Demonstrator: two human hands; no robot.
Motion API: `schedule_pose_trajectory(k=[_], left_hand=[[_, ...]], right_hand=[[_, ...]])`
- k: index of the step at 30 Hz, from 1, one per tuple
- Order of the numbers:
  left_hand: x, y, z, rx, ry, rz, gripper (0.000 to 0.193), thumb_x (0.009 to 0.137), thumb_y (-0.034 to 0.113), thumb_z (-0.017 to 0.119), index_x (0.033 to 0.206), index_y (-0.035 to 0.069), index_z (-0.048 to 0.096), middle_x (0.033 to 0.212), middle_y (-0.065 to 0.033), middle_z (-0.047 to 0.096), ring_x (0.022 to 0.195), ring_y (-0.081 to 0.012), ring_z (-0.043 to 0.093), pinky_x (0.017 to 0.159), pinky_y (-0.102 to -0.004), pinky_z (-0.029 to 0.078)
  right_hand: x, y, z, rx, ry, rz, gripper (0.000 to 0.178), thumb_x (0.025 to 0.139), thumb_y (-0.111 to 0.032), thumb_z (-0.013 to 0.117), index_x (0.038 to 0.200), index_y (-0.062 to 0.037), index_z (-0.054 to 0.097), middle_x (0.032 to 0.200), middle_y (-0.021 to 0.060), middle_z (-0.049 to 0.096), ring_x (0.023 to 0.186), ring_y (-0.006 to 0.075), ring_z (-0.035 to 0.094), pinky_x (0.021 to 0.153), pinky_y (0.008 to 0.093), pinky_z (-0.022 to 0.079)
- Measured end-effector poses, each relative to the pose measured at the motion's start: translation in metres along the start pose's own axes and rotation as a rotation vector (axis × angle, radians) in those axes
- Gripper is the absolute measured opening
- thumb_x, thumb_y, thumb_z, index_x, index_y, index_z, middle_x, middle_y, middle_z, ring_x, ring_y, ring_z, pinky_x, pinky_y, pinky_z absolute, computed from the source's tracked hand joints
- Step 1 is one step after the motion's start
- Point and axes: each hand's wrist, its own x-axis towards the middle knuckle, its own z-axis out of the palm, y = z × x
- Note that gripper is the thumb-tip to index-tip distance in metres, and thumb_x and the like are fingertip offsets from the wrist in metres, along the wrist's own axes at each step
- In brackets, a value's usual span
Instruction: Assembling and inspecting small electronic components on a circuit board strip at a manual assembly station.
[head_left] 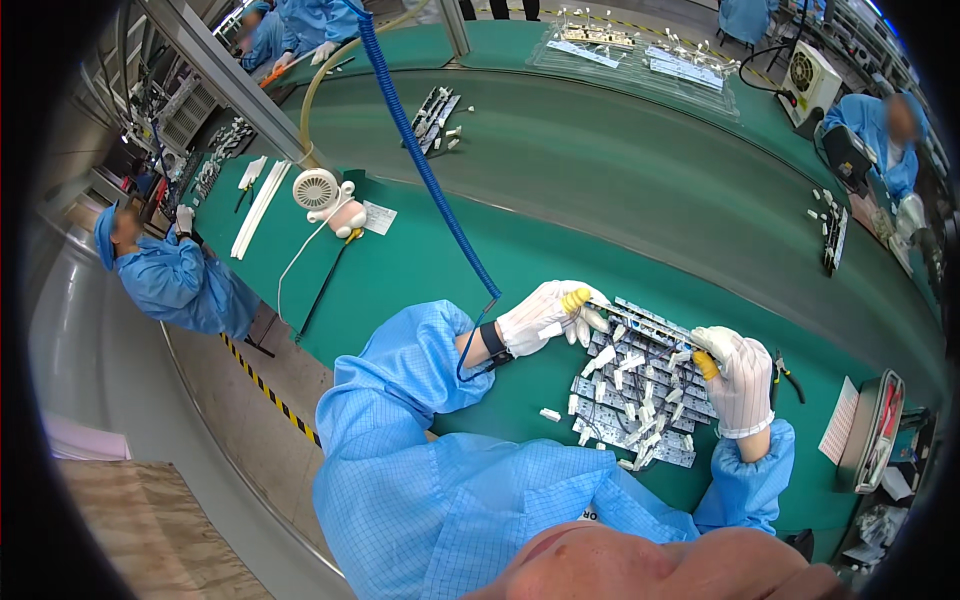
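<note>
My left hand (pixel 552 318), in a white striped glove with a yellow finger cover, is closed on the left end of a long narrow circuit board (pixel 648 322). On its other end my right hand (pixel 738 378), gloved the same way, grips with the fingers bent. The strip is held over the far edge of a stack of similar circuit boards (pixel 684 458), which carry dark wires and several white connectors (pixel 648 400). One loose white connector (pixel 549 414) lies left of the stack. A black wrist strap (pixel 493 340) circles my left wrist.
Yellow-and-black pliers (pixel 788 378) lie beside my right hand. Further right stand a metal tin (pixel 868 432) and a paper sheet (pixel 838 420). A blue coiled cord (pixel 430 170) hangs ahead. A small fan (pixel 318 188) is left, beyond it a co-worker (pixel 180 270). Boards ride the conveyor (pixel 600 190).
</note>
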Motion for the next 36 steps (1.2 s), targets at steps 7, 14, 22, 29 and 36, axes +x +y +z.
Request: schedule_pose_trajectory(k=[7,14,22,29,36], left_hand=[[-0.0007,0.0019,0.0018,0.01,-0.023,0.012,0.055,0.09,0.051,0.052,0.112,0.002,0.059,0.087,-0.0093,0.067,0.065,-0.013,0.064,0.056,-0.0198,0.05],[-0.0015,0.001,-0.002,-0.04,-0.009,-0.043,0.054,0.09,0.05,0.054,0.113,0.001,0.059,0.087,-0.0104,0.068,0.065,-0.0139,0.065,0.056,-0.0208,0.05],[-0.0014,-0.0007,-0.0041,0.015,-0.036,0.023,0.053,0.092,0.049,0.051,0.112,0.001,0.058,0.087,-0.0113,0.068,0.064,-0.0137,0.065,0.055,-0.0201,0.051],[-0.0023,0.0028,-0.0027,0.066,-0.044,0.072,0.052,0.092,0.049,0.051,0.111,0.001,0.059,0.087,-0.0107,0.068,0.064,-0.013,0.065,0.055,-0.0192,0.051],[-0.0054,0.0025,-0.0056,0.028,-0.093,0.094,0.037,0.096,0.034,0.048,0.111,0.001,0.057,0.091,-0.0118,0.069,0.068,-0.0131,0.066,0.058,-0.0199,0.052]], right_hand=[[-0.0047,0.0053,0.0022,0.05,-0.087,0.054,0.029,0.075,-0.01,0.072,0.102,-0.0119,0.065,0.102,0.006,0.067,0.093,0.0258,0.063,0.08,0.0376,0.047],[-0.0034,0.0044,0.0042,0.059,-0.093,0.056,0.028,0.074,-0.01,0.073,0.102,-0.0114,0.065,0.1,0.0072,0.067,0.091,0.0271,0.064,0.078,0.0376,0.049],[0.0004,0.0019,0.0042,0.043,-0.04,0.023,0.031,0.073,-0.007,0.071,0.102,-0.0137,0.064,0.097,0.0065,0.067,0.084,0.0248,0.065,0.072,0.0365,0.048],[-0.0026,0.0042,0.0051,0.061,-0.105,0.05,0.028,0.075,-0.011,0.072,0.102,-0.0112,0.065,0.102,0.0085,0.067,0.089,0.0284,0.064,0.077,0.0376,0.048],[-0.0024,-0.0004,0.0042,0.052,-0.107,0.039,0.028,0.075,-0.01,0.072,0.102,-0.011,0.066,0.101,0.009,0.067,0.09,0.0283,0.063,0.077,0.0375,0.048]])
